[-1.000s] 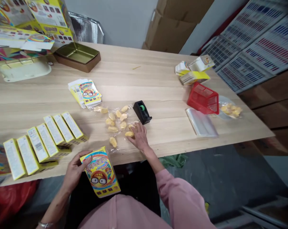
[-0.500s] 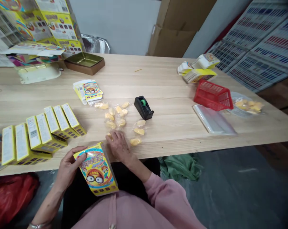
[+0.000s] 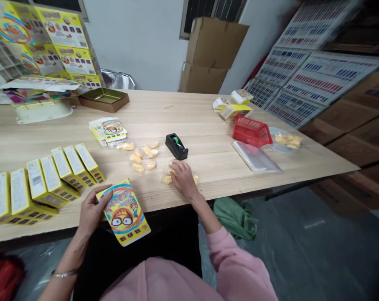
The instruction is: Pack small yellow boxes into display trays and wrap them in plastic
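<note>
Above lap (image 3: pixel 173 240), left hand (image 3: pixel 93 207) gripping box (image 3: pixel 124 214), long axis leaning left, right hand (image 3: pixel 184 179), grip unclear

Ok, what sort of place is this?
Probably a small packing room: yellow cartons stand lined up, wrapped yellow pieces lie near a tape dispenser, and cardboard boxes are stacked behind.

A black tape dispenser (image 3: pixel 176 147) stood between the right hand (image 3: pixel 183 179) and the tabletop's (image 3: pixel 204 129) far edge. Right of it, an open lane ran from near edge to far, while yellow boxes (image 3: pixel 36 180) crowded the near left corner.
</note>
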The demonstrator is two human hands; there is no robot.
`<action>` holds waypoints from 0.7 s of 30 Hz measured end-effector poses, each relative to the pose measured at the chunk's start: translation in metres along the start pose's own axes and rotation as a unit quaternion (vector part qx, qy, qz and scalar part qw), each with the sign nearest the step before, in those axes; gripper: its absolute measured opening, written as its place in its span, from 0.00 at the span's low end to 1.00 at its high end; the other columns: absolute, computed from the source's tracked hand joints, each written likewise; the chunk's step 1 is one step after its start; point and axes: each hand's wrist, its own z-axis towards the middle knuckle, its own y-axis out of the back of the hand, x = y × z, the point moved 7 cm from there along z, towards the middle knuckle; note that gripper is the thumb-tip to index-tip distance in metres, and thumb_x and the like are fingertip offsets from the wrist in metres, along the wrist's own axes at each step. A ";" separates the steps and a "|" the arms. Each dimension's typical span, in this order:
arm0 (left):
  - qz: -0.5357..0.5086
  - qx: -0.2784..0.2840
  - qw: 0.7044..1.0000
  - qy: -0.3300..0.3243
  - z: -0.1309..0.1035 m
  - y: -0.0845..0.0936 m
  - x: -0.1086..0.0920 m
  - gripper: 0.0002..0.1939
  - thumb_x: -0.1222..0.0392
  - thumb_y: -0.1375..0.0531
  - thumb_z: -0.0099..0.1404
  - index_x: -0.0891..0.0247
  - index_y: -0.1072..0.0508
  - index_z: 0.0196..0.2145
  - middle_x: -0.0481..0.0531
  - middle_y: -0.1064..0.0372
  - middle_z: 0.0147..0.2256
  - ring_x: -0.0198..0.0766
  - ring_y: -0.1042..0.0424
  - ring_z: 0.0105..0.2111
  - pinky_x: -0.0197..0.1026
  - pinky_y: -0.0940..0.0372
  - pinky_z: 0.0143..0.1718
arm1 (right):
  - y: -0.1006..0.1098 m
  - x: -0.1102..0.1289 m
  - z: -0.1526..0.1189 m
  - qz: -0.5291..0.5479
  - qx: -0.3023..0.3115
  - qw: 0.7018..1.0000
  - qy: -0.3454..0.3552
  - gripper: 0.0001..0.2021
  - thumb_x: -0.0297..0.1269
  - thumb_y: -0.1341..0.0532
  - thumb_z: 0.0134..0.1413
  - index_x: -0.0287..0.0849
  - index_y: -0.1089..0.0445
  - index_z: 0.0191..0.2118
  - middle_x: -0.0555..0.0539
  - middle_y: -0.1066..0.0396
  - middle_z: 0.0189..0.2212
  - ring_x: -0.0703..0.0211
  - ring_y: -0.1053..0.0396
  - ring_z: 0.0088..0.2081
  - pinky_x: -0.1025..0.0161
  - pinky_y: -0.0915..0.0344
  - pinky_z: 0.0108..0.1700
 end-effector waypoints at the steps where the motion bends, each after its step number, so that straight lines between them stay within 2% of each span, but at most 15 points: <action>1: -0.006 0.004 1.000 -0.010 0.004 -0.003 0.000 0.28 0.41 0.29 0.46 0.61 0.22 0.40 0.52 0.24 0.39 0.39 0.27 0.31 0.36 0.30 0.29 | -0.006 -0.001 0.009 -0.010 0.012 1.000 -0.009 0.17 0.40 0.45 0.66 0.38 0.32 0.56 0.36 0.34 0.57 0.45 0.41 0.60 0.47 0.43 0.62; 4: -0.018 0.014 0.999 -0.023 0.012 -0.005 0.004 0.27 0.42 0.29 0.47 0.62 0.23 0.40 0.53 0.24 0.42 0.39 0.27 0.32 0.37 0.30 0.30 | -0.030 -0.006 0.022 -0.048 0.077 0.996 -0.019 0.31 0.53 0.35 0.56 0.36 0.33 0.57 0.32 0.39 0.61 0.35 0.47 0.65 0.40 0.48 0.63; 5: -0.019 0.014 1.000 -0.020 0.013 -0.004 0.006 0.27 0.42 0.29 0.47 0.62 0.23 0.40 0.53 0.24 0.42 0.39 0.27 0.32 0.37 0.30 0.30 | -0.037 -0.008 0.021 -0.058 0.097 0.993 -0.015 0.30 0.54 0.34 0.54 0.36 0.31 0.55 0.31 0.39 0.62 0.33 0.49 0.66 0.38 0.50 0.64; 8: -0.010 0.016 1.000 -0.006 0.010 -0.002 0.008 0.28 0.41 0.29 0.46 0.62 0.22 0.39 0.54 0.24 0.41 0.41 0.26 0.32 0.37 0.30 0.30 | -0.043 -0.019 0.007 -0.085 0.136 0.987 -0.007 0.17 0.48 0.37 0.60 0.38 0.27 0.45 0.34 0.32 0.56 0.36 0.47 0.66 0.37 0.53 0.65; 11: -0.005 0.033 0.999 0.004 0.007 -0.004 0.007 0.28 0.40 0.29 0.46 0.62 0.22 0.38 0.55 0.23 0.40 0.42 0.26 0.32 0.38 0.29 0.29 | -0.032 -0.024 0.005 -0.104 0.113 0.988 -0.018 0.16 0.45 0.37 0.61 0.37 0.28 0.47 0.34 0.31 0.54 0.35 0.45 0.65 0.35 0.55 0.65; 14: -0.014 0.049 0.999 0.015 0.006 -0.007 0.009 0.28 0.39 0.29 0.47 0.62 0.23 0.39 0.55 0.23 0.39 0.42 0.26 0.31 0.38 0.29 0.29 | -0.036 -0.004 0.033 -0.058 0.085 0.995 -0.012 0.32 0.54 0.36 0.57 0.38 0.36 0.60 0.32 0.38 0.61 0.35 0.47 0.66 0.37 0.52 0.65; 16: -0.015 0.055 0.998 0.012 0.006 -0.007 0.010 0.28 0.39 0.30 0.48 0.63 0.23 0.40 0.56 0.23 0.40 0.43 0.25 0.32 0.39 0.28 0.30 | -0.056 0.014 0.062 -0.013 0.117 0.993 -0.030 0.44 0.62 0.35 0.51 0.41 0.46 0.67 0.31 0.48 0.67 0.34 0.53 0.68 0.38 0.50 0.63; 18: -0.011 0.057 0.998 0.006 0.007 -0.006 0.012 0.29 0.38 0.30 0.49 0.63 0.23 0.40 0.57 0.23 0.40 0.44 0.24 0.32 0.40 0.28 0.30 | -0.081 0.024 0.085 0.011 0.178 0.981 -0.078 0.53 0.66 0.35 0.46 0.42 0.54 0.71 0.30 0.56 0.69 0.31 0.59 0.70 0.37 0.51 0.63; 19: -0.009 0.057 0.998 0.002 0.007 -0.006 0.013 0.29 0.38 0.31 0.49 0.63 0.23 0.40 0.57 0.23 0.41 0.44 0.24 0.32 0.41 0.28 0.30 | -0.091 0.026 0.093 0.016 0.207 0.973 -0.101 0.54 0.67 0.35 0.46 0.42 0.55 0.71 0.29 0.56 0.69 0.31 0.60 0.70 0.37 0.52 0.63; 21: -0.012 0.057 0.998 -0.005 0.007 -0.005 0.013 0.29 0.38 0.31 0.49 0.63 0.23 0.40 0.58 0.22 0.41 0.45 0.24 0.33 0.41 0.27 0.30 | -0.102 0.028 0.097 0.015 0.240 0.963 -0.117 0.45 0.63 0.37 0.51 0.39 0.46 0.67 0.29 0.47 0.65 0.35 0.52 0.67 0.41 0.50 0.62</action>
